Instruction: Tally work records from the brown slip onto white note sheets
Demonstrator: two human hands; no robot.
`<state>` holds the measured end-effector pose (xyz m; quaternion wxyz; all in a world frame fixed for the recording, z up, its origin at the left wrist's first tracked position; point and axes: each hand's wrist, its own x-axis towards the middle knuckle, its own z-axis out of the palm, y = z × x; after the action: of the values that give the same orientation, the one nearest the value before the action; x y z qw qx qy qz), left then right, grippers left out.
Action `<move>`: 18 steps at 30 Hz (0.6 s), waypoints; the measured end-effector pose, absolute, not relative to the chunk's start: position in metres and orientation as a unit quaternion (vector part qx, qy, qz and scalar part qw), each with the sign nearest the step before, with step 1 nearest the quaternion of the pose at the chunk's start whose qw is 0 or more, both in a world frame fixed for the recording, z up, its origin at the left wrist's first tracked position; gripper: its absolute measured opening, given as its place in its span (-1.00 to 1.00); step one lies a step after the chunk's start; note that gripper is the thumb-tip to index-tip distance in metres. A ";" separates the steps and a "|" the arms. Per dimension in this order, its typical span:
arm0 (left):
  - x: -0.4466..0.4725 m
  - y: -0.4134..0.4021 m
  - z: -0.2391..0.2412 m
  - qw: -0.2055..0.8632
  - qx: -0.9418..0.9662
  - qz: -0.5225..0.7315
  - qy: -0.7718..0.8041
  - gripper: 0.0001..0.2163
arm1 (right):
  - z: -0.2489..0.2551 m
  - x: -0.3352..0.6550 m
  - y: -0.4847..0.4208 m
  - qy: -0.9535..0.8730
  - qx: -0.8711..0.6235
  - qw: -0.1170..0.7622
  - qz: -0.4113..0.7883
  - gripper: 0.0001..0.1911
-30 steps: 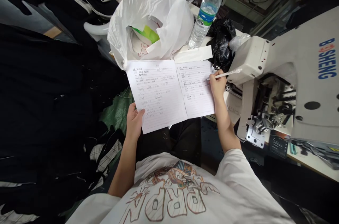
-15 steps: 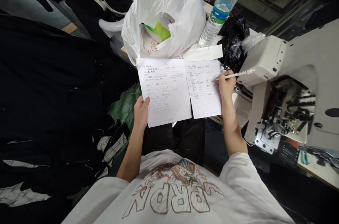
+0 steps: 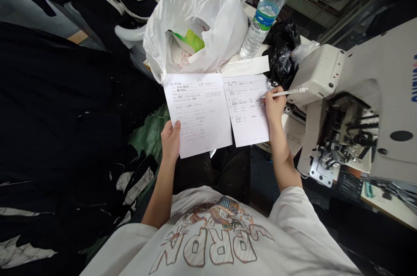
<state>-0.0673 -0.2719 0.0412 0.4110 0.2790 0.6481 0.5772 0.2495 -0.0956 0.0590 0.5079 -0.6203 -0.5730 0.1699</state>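
Observation:
An open lined notebook (image 3: 215, 113) with handwritten notes lies across my lap. My left hand (image 3: 170, 139) grips its lower left corner, thumb on top of the page. My right hand (image 3: 274, 104) rests on the right page's outer edge, fingers closed round a white pen (image 3: 286, 92) whose tip touches the paper. The pen's far end points right toward the sewing machine head.
A white plastic bag (image 3: 202, 19) with something green inside sits just beyond the notebook. A water bottle (image 3: 264, 11) and a black bag (image 3: 280, 52) stand behind. A white industrial sewing machine (image 3: 368, 106) fills the right. Dark fabric (image 3: 58, 111) is piled on the left.
The view has shifted a little, with the head camera moving. Both hands keep their hold on notebook and pen; the pen tip stays at the right page.

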 end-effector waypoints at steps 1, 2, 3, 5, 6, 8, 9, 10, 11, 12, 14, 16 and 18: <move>-0.068 -0.273 0.040 0.405 0.284 0.576 0.651 -0.50 | 0.060 0.249 -0.096 -0.572 -0.625 0.506 0.163 -0.74; -0.069 -0.273 0.039 0.399 0.287 0.577 0.652 -0.51 | 0.060 0.248 -0.096 -0.571 -0.629 0.504 0.158 -0.74; -0.070 -0.274 0.038 0.392 0.289 0.579 0.653 -0.53 | 0.061 0.248 -0.097 -0.569 -0.634 0.500 0.156 -0.73; -0.072 -0.275 0.036 0.376 0.293 0.585 0.657 -0.55 | 0.061 0.247 -0.097 -0.568 -0.642 0.491 0.156 -0.72; -0.073 -0.275 0.034 0.369 0.294 0.586 0.658 -0.57 | 0.062 0.246 -0.096 -0.567 -0.646 0.485 0.159 -0.72; -0.074 -0.275 0.033 0.362 0.296 0.588 0.660 -0.59 | 0.062 0.246 -0.096 -0.565 -0.654 0.476 0.163 -0.72; -0.074 -0.275 0.032 0.361 0.296 0.589 0.660 -0.59 | 0.062 0.246 -0.096 -0.564 -0.657 0.473 0.164 -0.72; -0.074 -0.275 0.032 0.361 0.296 0.589 0.660 -0.60 | 0.062 0.245 -0.096 -0.563 -0.659 0.471 0.166 -0.73; -0.074 -0.275 0.032 0.362 0.296 0.590 0.659 -0.60 | 0.063 0.245 -0.096 -0.563 -0.659 0.470 0.167 -0.73; -0.074 -0.276 0.032 0.362 0.296 0.590 0.659 -0.60 | 0.063 0.245 -0.096 -0.563 -0.658 0.470 0.169 -0.74; -0.073 -0.276 0.032 0.363 0.295 0.592 0.656 -0.60 | 0.063 0.245 -0.097 -0.567 -0.654 0.471 0.169 -0.73; -0.073 -0.276 0.032 0.365 0.293 0.595 0.654 -0.61 | 0.064 0.245 -0.097 -0.571 -0.652 0.471 0.165 -0.72; -0.073 -0.276 0.033 0.366 0.292 0.597 0.652 -0.62 | 0.064 0.244 -0.097 -0.574 -0.649 0.472 0.163 -0.72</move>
<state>-0.0729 -0.2760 0.0330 0.3655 0.2918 0.6522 0.5965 0.2445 -0.0968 0.0641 0.4717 -0.6493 -0.5739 0.1628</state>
